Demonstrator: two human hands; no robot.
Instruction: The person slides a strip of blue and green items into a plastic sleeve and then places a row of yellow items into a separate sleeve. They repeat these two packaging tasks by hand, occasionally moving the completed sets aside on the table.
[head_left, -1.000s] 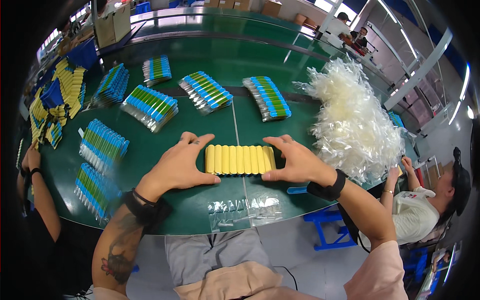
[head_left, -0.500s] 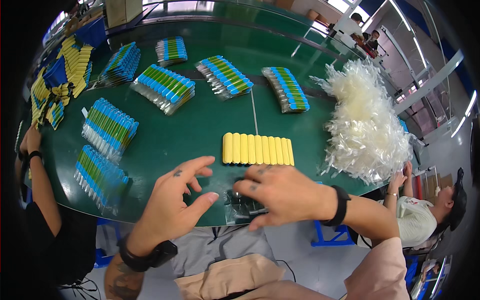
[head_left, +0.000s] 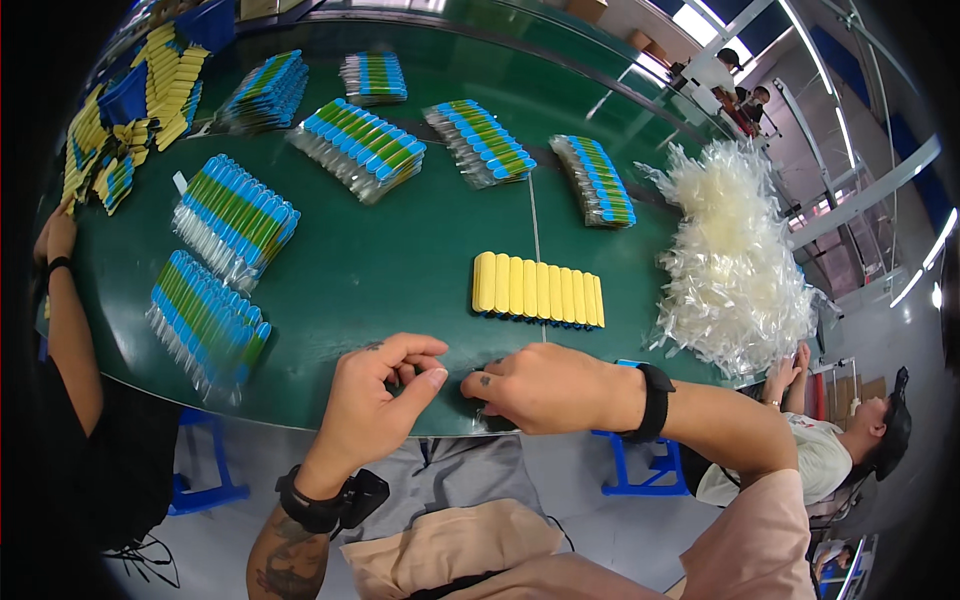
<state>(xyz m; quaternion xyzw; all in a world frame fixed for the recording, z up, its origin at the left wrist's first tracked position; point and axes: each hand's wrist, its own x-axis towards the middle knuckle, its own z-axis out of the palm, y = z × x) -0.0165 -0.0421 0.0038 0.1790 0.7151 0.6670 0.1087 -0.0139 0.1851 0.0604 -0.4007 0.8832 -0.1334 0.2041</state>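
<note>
My left hand is just above the near table edge, its fingers half curled. A gap shows between thumb and forefinger, and I see nothing in it. Close beside it, my right hand is closed with its fingertips pointing left and down. Whatever it grips is hidden under the fingers; a dark, shiny patch shows around them. Just beyond the right hand lies a neat row of yellow, round-ended strips with dark blue showing along their lower edge.
Bundles of blue-and-green strips in clear sleeves lie around the table's left and far side. A heap of clear plastic sleeves stands at right. Loose yellow strips and a blue bin are far left. Co-workers sit at both sides.
My left hand has curled its fingers and come nearer the right hand. My right hand's fingers have closed, and the clear sleeves seen beneath it are now mostly hidden. The view has shifted slightly.
</note>
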